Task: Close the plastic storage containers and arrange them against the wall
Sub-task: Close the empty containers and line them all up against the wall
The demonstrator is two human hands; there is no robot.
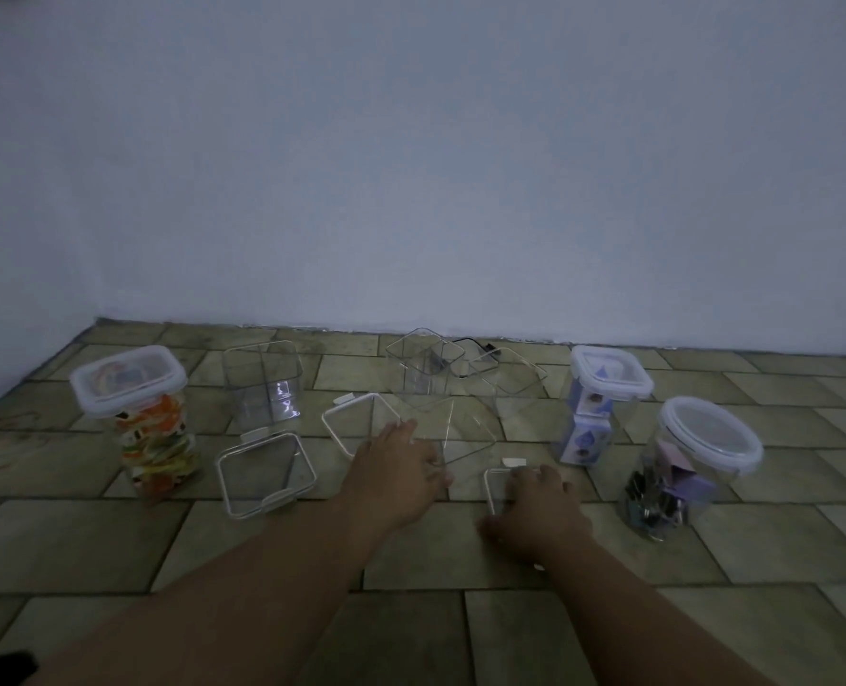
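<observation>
Head: left hand (395, 468) flat against clear container (465, 433), right hand (539, 509) grips lid (488, 487)

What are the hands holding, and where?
The left hand only touches the near wall of the clear container. The right hand lies on a white-rimmed lid, fingers over its top; whether it grips cannot be told.

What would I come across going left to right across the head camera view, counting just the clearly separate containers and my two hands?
From the left: lidded container of colourful items → open empty container → left hand → right hand gripping a lid → lidded container with purple boxes → round lidded jar.
</observation>
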